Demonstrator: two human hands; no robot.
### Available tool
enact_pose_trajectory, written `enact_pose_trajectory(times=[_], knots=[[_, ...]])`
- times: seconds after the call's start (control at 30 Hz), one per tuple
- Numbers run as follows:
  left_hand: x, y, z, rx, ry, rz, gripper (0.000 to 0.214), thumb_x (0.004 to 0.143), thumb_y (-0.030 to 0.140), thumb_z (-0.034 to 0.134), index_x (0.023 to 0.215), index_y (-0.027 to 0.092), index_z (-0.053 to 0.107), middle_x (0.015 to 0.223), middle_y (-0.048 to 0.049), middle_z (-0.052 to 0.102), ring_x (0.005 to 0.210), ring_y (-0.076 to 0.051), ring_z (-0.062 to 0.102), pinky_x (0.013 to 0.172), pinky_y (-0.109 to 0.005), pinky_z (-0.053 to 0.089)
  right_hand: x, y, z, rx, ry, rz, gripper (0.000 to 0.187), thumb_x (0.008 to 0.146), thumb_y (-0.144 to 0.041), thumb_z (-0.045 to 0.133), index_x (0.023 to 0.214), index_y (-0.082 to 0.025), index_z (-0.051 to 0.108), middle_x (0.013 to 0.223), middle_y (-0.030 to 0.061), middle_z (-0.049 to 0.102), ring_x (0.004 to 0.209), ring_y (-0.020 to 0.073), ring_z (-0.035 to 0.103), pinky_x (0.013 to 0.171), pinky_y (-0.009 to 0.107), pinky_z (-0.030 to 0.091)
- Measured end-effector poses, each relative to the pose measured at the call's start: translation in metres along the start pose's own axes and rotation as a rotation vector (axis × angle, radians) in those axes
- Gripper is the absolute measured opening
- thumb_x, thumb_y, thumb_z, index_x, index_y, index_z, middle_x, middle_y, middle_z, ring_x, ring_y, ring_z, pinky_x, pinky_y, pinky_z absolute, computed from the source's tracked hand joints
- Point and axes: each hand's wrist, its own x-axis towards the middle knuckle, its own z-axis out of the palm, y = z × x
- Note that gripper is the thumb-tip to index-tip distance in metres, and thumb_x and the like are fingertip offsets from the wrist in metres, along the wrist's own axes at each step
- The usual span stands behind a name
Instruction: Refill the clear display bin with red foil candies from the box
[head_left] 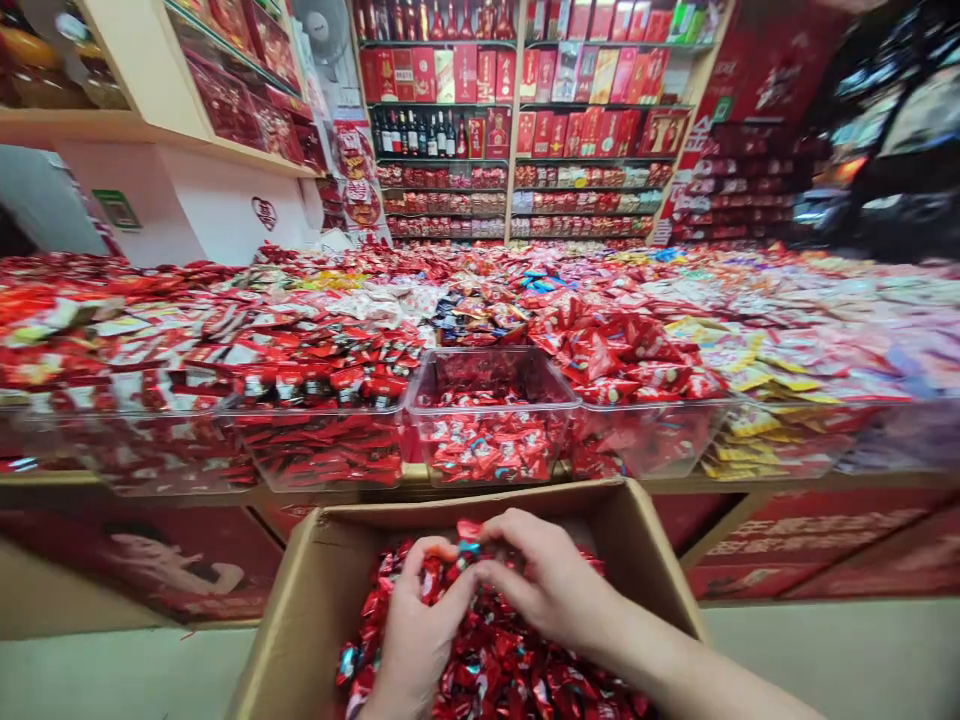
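Observation:
A cardboard box (289, 610) stands in front of me, filled with candies (502, 670) in shiny red wrappers, some with turquoise patches. Over this heap my left hand (424, 615) and my right hand (544, 575) meet, fingertips close together. Between them is one wrapped candy (469, 540), red and turquoise, pinched by the fingers of both hands. Its lower part is hidden by the fingers. Just beyond the box sits a clear plastic bin (495, 408), partly filled with red-wrapped candies (491, 445).
Heaped bins of red packets (322, 440) and yellow packets (780, 370) flank the clear bin on a long counter. A wooden ledge (810, 487) runs along its front. Shelves with bottles (420, 135) and red boxes (592, 75) rise at the back. Pale floor (832, 650) shows beside the box.

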Motion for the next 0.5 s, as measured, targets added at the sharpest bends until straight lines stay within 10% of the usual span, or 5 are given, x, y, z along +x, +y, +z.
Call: enact_pose_trajectory(times=[0.23, 0.5], knots=[[-0.005, -0.008, -0.010, 0.431, -0.154, 0.237, 0.014, 0.067, 0.020, 0.055, 0.076, 0.021, 0.044, 0.068, 0.0050, 0.046, 0.063, -0.011, 0.044, 0.059, -0.019, 0.037, 0.002, 0.004, 0.006, 0.060, -0.062, 0.100, 0.026, 0.068, -0.024, 0.059, 0.092, -0.021, 0.050, 0.078, -0.0011, 0.054, 0.063, 0.0095, 0.047, 0.056, 0.020, 0.040], [-0.009, 0.004, -0.009, 0.204, -0.095, 0.285, 0.017, 0.066, 0.028, 0.057, 0.073, 0.021, 0.044, 0.082, 0.0004, 0.053, 0.076, -0.015, 0.048, 0.072, -0.024, 0.037, 0.015, -0.030, -0.007, -0.112, 0.029, -0.082, 0.016, 0.069, -0.015, 0.050, 0.084, -0.018, 0.050, 0.069, -0.0018, 0.051, 0.059, 0.0085, 0.044, 0.054, 0.019, 0.038]])
